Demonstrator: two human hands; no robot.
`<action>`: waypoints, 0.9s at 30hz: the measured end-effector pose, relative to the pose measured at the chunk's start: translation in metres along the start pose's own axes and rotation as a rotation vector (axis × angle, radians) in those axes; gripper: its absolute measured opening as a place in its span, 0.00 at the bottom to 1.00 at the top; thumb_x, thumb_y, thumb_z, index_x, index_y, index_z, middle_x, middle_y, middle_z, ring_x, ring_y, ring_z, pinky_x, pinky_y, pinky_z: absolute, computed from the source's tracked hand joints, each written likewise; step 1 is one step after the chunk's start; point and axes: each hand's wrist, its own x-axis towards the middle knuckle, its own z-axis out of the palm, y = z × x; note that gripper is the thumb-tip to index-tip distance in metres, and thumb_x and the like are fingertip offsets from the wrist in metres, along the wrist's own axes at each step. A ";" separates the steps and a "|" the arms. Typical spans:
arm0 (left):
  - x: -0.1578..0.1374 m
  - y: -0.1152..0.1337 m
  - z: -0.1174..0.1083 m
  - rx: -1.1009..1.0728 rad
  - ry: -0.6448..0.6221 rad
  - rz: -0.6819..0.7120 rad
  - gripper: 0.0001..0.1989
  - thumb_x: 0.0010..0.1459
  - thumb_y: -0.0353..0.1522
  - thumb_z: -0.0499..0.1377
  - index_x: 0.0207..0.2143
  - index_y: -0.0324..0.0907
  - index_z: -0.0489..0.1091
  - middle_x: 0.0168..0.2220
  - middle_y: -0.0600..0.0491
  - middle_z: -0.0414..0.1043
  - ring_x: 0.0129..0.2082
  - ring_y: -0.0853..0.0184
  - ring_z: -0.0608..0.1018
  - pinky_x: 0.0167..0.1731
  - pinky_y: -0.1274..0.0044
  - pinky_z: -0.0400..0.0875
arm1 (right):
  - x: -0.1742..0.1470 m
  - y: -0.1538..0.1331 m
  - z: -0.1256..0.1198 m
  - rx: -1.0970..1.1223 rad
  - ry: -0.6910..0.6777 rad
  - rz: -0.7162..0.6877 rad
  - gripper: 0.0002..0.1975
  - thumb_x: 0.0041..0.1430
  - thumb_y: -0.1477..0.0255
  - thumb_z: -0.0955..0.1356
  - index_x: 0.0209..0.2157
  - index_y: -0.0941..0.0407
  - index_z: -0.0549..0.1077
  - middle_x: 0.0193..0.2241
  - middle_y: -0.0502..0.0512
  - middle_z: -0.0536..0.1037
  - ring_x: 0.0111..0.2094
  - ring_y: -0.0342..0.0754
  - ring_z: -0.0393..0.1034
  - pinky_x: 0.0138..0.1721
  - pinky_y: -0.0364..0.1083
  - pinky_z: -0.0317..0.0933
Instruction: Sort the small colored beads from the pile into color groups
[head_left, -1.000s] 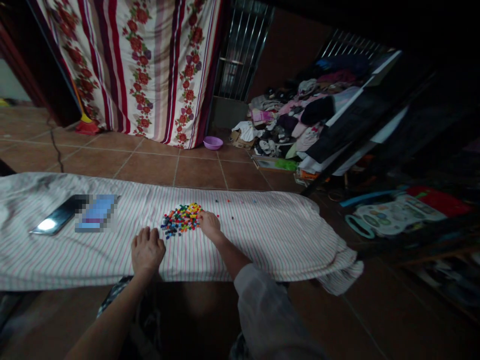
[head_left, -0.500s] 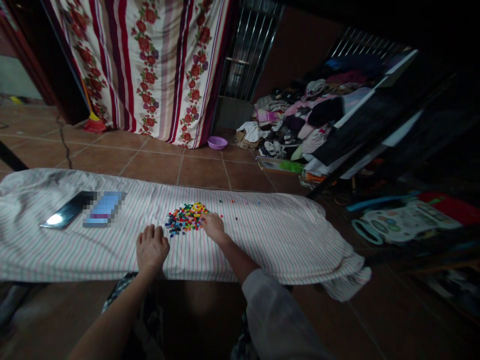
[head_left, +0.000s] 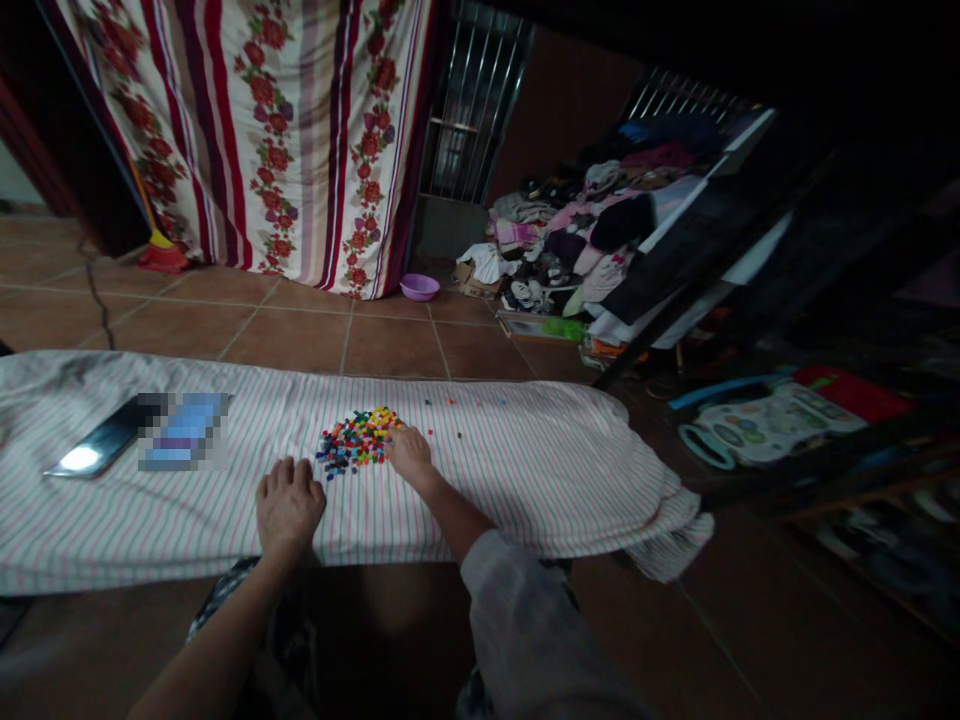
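A heap of tiny coloured blocks (head_left: 352,441) lies on a striped cloth (head_left: 555,480). My right hand (head_left: 410,455) is at the heap's right edge, fingers bent and drawn together; whatever is between the fingertips is too small and hidden to make out. To the lower left of the heap, my left hand (head_left: 291,500) rests palm down on the cloth, fingers stretched forward and holding nothing. A few single blocks sit apart to the right, among them a dark one (head_left: 460,435) and a red one (head_left: 430,432).
Left on the cloth lie a dark, shiny tablet-like slab (head_left: 105,437) and a blurred-out blue rectangle (head_left: 184,432). Beyond are a floral curtain (head_left: 315,150), a purple basin (head_left: 419,287) and a clothes pile (head_left: 570,235). A red dustpan-like object (head_left: 163,259) stands at the back left.
The whole view has shifted, so most things appear slightly further left. My right hand stays at the heap's right edge and my left hand stays flat on the cloth.
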 end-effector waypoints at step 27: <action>-0.001 -0.004 0.011 -0.002 0.045 0.012 0.17 0.60 0.30 0.50 0.48 0.37 0.71 0.54 0.39 0.70 0.56 0.53 0.69 0.55 0.63 0.60 | 0.015 0.010 0.003 -0.002 -0.016 0.084 0.18 0.66 0.74 0.59 0.49 0.48 0.76 0.44 0.54 0.80 0.46 0.47 0.71 0.44 0.43 0.59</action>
